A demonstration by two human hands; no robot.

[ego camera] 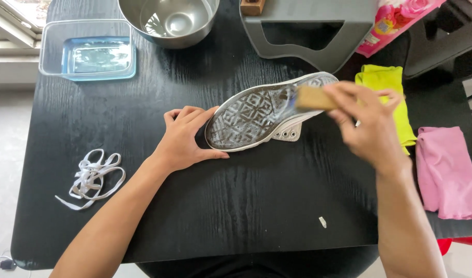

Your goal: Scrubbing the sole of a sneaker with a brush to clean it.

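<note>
I see the left hand [182, 138], fingers spread, pinning the white sneaker [262, 116] sole-up; the right hand [367, 121] clamps a wooden brush [314, 98] on its heel. Laces [91, 177] lie off, left of the sneaker; sole looks wet, scrubbing seemingly midway.

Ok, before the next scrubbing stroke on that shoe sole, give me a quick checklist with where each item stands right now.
1. Shoe turned sole up on the black table: ok.
2. Left hand bracing the shoe at its near end, fingers touching the rim: ok.
3. Right hand gripping the tan brush: ok.
4. Brush in contact with the sole: cannot tell, that area is motion-blurred.
5. Laces out of the shoe, lying apart at the table's left side: ok.
6. Water ready in the metal bowl and the clear container: cannot tell.
</note>
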